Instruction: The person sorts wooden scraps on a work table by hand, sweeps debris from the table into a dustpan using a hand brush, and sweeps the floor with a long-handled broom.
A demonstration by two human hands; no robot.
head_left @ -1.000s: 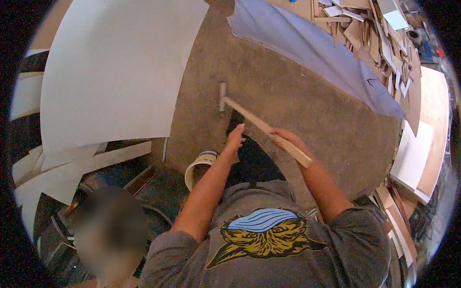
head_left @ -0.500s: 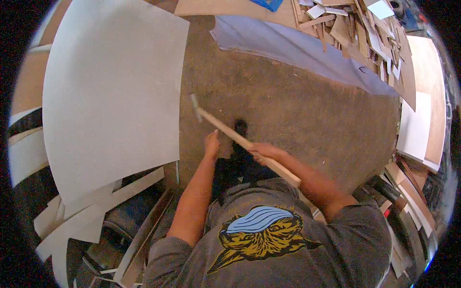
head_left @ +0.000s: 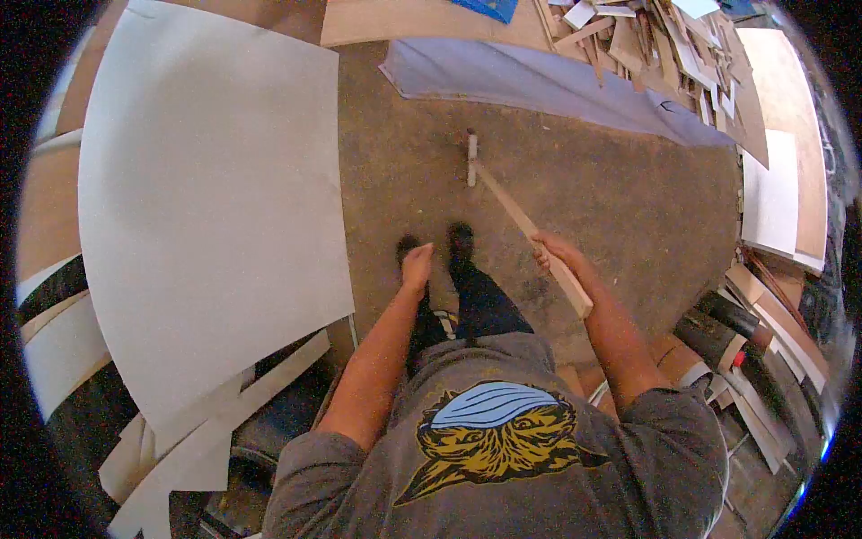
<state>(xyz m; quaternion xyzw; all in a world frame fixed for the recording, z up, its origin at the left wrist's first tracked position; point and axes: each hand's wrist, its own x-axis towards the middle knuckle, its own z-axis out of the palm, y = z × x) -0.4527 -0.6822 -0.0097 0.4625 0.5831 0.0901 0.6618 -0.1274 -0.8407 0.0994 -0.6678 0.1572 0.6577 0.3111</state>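
Note:
My right hand [head_left: 557, 251] is wrapped round a long flat wooden handle [head_left: 512, 208], near its lower end. A short pale crosspiece [head_left: 472, 160] is at the far end of the handle, over the brown floor. In front of my body, above my shoe, my left hand [head_left: 417, 265] has its fingers closed together; whatever may be in them is too small to make out. It is apart from the handle.
A large white sheet [head_left: 215, 198] lies to the left. Grey-violet cloth [head_left: 539, 90] edges the floor [head_left: 628, 207] ahead. Wood offcuts [head_left: 664, 45] are heaped at the upper right. Boards and scraps [head_left: 754, 404] stand at the lower right, with more strips [head_left: 278, 377] at the lower left.
The crosspiece has swung right and away from the white sheet. My right hand has moved right with the handle, and my left hand has shifted slightly right.

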